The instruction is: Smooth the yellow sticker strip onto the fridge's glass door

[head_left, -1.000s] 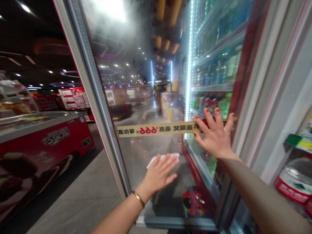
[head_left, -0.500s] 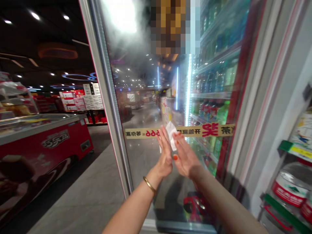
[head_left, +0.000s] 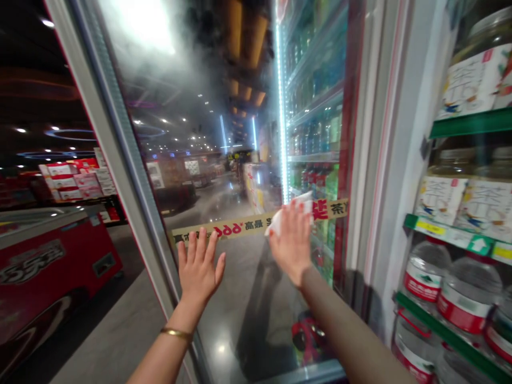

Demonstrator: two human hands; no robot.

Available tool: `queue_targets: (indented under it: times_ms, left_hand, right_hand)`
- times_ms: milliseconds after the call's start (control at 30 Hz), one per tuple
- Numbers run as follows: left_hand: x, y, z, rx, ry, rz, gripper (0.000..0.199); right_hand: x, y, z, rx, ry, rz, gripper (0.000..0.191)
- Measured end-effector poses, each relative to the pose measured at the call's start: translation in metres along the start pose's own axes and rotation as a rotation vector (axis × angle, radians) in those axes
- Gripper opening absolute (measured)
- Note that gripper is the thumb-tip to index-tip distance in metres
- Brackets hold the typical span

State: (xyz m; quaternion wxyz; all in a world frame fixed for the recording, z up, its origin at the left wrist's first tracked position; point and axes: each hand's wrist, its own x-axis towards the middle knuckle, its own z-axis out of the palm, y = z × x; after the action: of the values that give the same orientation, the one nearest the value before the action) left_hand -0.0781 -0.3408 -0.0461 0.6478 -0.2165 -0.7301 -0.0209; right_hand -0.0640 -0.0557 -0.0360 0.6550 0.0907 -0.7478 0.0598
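Observation:
In front of me is a glass fridge door, crossed by a yellow strip with reversed print. My right hand lies over a white tissue, pressing it to the glass across the strip. The tissue's edges stick out past the fingers. Lower and to the left, my left hand is open and empty, its fingers spread at the left part of the strip. Whether that palm touches the glass I cannot tell. A gold bangle circles the left wrist.
The door's metal frame slants along the left. Bottles show on fridge shelves through or in the glass. On the right, green-edged shelves carry jars and water bottles. A red chest freezer stands left.
My hands were close together at the tissue. The left hand has moved left and down, off the tissue, and spread open. The right hand now covers the tissue, and the view has turned right.

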Motion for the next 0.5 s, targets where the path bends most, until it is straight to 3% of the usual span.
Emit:
queue_targets:
  times_ms: [67,133,200,267,333,400,500]
  left_hand:
    - [0.001,0.004,-0.001,-0.001,-0.003,-0.003,0.087]
    - [0.002,0.006,-0.002,-0.001,0.001,-0.007,0.086]
    - [0.002,0.006,-0.002,-0.001,0.000,-0.007,0.085]
    - [0.003,0.005,-0.002,-0.001,0.003,0.003,0.085]
    - [0.004,0.004,-0.003,0.001,0.007,0.015,0.085]
    - [0.005,0.004,-0.004,0.000,0.002,0.020,0.086]
    - [0.006,0.004,-0.004,-0.002,-0.007,0.022,0.087]
  right_hand:
    - [-0.035,-0.031,0.000,0.036,-0.028,-0.197,0.070]
    - [-0.069,-0.029,-0.006,0.024,-0.017,-0.215,0.067]
    - [-0.087,-0.001,-0.013,-0.027,0.015,-0.071,0.074]
    - [-0.086,0.025,-0.014,-0.092,0.058,0.155,0.081]
    - [-0.077,0.027,-0.006,-0.125,0.051,0.283,0.083]
    - [-0.079,0.005,0.006,-0.090,-0.037,0.178,0.081]
    - [-0.109,-0.026,0.015,0.009,-0.166,-0.144,0.076]
